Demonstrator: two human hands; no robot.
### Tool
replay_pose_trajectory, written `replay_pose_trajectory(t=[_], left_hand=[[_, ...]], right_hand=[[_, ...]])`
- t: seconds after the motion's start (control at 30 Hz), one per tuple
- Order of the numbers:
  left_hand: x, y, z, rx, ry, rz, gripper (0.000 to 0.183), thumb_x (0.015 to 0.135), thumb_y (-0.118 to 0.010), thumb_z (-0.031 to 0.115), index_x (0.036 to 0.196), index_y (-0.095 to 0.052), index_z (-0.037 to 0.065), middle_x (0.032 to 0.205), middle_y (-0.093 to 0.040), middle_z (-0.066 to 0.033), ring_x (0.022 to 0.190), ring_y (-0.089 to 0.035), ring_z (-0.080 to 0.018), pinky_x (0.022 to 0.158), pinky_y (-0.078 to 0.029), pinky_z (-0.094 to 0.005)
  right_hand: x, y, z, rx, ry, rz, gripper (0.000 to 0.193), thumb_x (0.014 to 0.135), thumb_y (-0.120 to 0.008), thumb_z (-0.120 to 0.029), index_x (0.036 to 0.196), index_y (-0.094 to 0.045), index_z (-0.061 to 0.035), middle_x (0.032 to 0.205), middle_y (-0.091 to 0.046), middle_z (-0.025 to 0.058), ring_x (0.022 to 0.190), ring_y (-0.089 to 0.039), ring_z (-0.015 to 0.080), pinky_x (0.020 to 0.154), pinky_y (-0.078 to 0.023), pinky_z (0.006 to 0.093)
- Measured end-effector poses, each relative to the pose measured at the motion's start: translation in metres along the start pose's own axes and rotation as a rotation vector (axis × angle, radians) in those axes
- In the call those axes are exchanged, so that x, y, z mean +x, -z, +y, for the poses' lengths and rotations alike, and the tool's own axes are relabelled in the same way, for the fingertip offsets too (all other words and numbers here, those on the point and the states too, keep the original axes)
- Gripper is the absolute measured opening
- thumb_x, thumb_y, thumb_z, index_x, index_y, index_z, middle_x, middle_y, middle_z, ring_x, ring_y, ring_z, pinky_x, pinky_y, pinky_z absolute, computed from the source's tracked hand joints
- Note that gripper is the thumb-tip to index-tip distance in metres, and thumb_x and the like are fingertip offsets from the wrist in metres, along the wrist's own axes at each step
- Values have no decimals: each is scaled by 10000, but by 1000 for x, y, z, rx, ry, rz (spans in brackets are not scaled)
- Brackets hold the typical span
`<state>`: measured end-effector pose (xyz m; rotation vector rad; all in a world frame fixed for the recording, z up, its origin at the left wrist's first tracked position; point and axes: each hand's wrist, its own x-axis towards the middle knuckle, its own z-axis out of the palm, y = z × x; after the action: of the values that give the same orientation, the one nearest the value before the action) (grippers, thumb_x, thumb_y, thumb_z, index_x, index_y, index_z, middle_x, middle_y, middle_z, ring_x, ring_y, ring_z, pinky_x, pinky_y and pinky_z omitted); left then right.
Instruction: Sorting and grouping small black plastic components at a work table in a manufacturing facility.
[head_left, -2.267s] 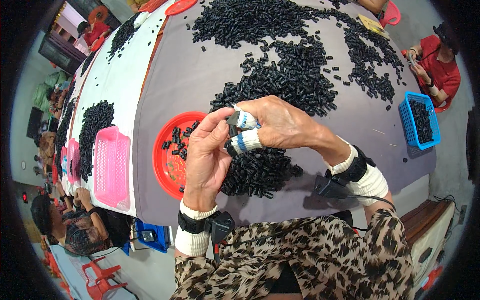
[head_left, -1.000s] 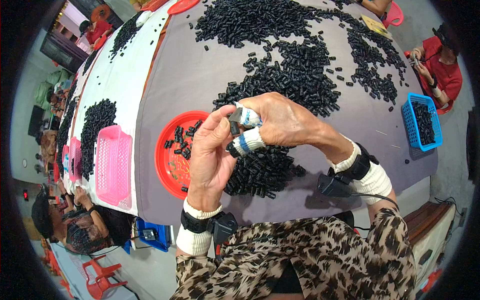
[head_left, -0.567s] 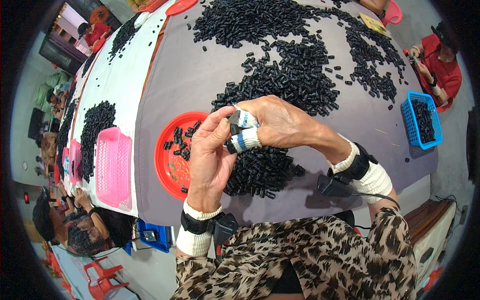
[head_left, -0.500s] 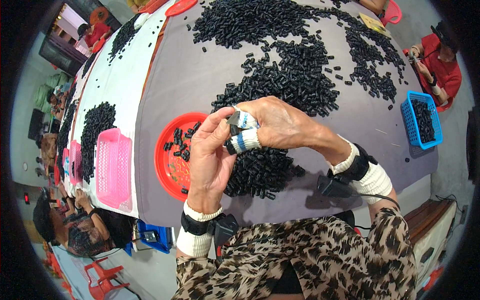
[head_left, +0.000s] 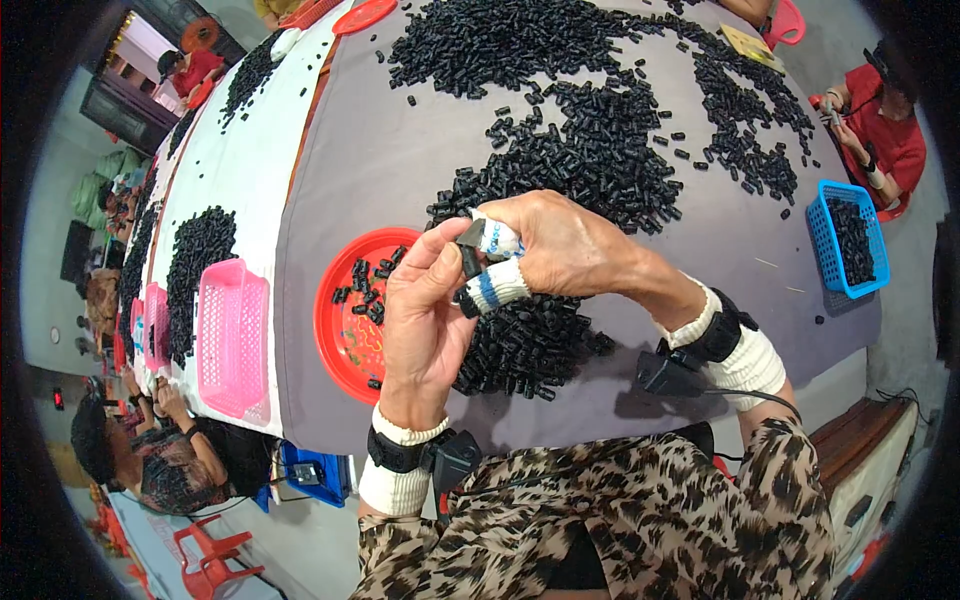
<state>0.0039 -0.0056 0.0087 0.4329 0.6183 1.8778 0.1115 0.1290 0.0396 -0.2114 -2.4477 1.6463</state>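
Above the near part of the table my two hands meet. My left hand (head_left: 422, 335) pinches a small black cylindrical piece (head_left: 471, 262) between thumb and fingers. My right hand (head_left: 578, 243), with white tape wrapped around its fingers, grips a small grey blade (head_left: 471, 235) whose tip lies against or just over the piece; contact cannot be made out. Beneath the hands spreads a pile of similar black pieces (head_left: 525, 350). A red plastic plate (head_left: 327, 335) holding several of them sits just left of my left hand.
A larger heap of black pieces (head_left: 510, 45) covers the far table. A blue basket (head_left: 822, 250) with pieces stands at the right edge. Pink baskets (head_left: 232, 340) are on the white table at left. Other people work around, one in red (head_left: 880, 130) at right.
The whole view has shifted very slightly. My hands keep almost the same pose, and the black piece shows a little more between the left fingers and the blade.
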Motion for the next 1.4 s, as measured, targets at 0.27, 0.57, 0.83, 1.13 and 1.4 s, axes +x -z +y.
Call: replay_pose_trajectory(t=[0.27, 0.57, 0.83, 1.13, 1.4], left_hand=[[1, 2, -1, 59, -11, 6, 277, 861, -524, 54, 1120, -495, -42, 1041, -585, -136, 978, -577, -221, 885, -469, -354], [1, 4, -1, 104, -5, 37, 283, 848, -542, 53, 1114, -506, -34, 1036, -589, -133, 952, -590, -213, 851, -494, -340], [1, 1, -2, 211, -51, 74, 269, 840, -561, 65, 1090, -528, -29, 1003, -600, -111, 919, -600, -188, 814, -508, -317], [2, -3, -3, 74, -39, 57, 237, 859, -555, 72, 1076, -545, -24, 966, -608, -91, 875, -592, -156, 814, -480, -296], [2, -7, -2, 149, -18, 46, 251, 839, -589, 100, 1059, -548, -15, 936, -606, -81, 860, -589, -141, 793, -481, -283]], right_hand=[[1, -1, 5, -44, 41, 7, 310, 686, -708, -230, 843, -573, 1, 694, -582, 47, 632, -518, 117, 576, -423, 288], [2, -4, 11, -90, 45, 1, 315, 708, -695, -249, 864, -570, -5, 697, -586, 71, 614, -526, 148, 571, -424, 307], [1, -6, 12, -62, 66, 12, 325, 726, -686, -268, 869, -560, -5, 678, -571, 64, 604, -516, 152, 561, -418, 313], [0, -6, 8, 83, 29, 59, 341, 678, -692, -304, 759, -576, 6, 623, -560, 63, 573, -509, 147, 560, -413, 304], [0, -9, 8, 33, 33, 148, 324, 655, -703, -268, 771, -586, 11, 655, -592, 109, 604, -553, 177, 586, -439, 306]])
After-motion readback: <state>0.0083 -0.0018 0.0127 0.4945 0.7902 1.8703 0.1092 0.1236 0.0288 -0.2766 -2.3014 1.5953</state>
